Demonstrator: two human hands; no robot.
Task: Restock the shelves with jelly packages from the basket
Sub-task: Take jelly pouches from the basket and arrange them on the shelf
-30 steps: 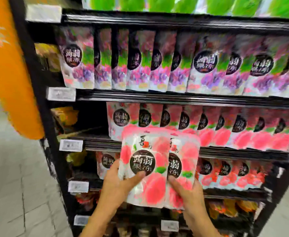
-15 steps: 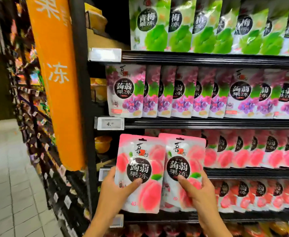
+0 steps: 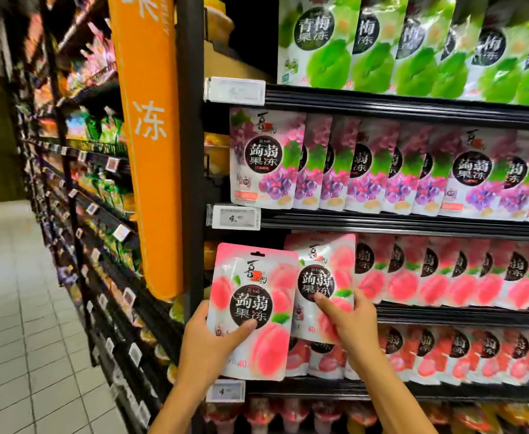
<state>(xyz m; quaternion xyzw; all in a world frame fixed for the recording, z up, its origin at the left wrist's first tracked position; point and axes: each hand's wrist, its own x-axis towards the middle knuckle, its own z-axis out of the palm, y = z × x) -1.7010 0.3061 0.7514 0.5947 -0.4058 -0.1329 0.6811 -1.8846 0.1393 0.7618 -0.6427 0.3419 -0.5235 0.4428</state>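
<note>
My left hand (image 3: 208, 343) grips a pink peach jelly pouch (image 3: 252, 308) by its lower left corner, thumb on the front, in front of the shelf's left end. My right hand (image 3: 347, 321) holds a second peach pouch (image 3: 322, 277), thumb on its front, at the left end of the peach row (image 3: 444, 274) on the third shelf. That second pouch stands just ahead of the row's first hanging pouches. No basket is in view.
Above are a grape jelly row (image 3: 382, 170) and a green plum jelly row (image 3: 413, 48); a red jelly row (image 3: 444, 355) sits below. A black upright (image 3: 191, 151) and an orange sign (image 3: 150, 136) bound the shelf on the left. A tiled aisle floor (image 3: 22, 308) runs along the left.
Both pouches rose toward the peach shelf. They have separated: the right one moved up and back to the row's left end, the left one stays lower and nearer me.
</note>
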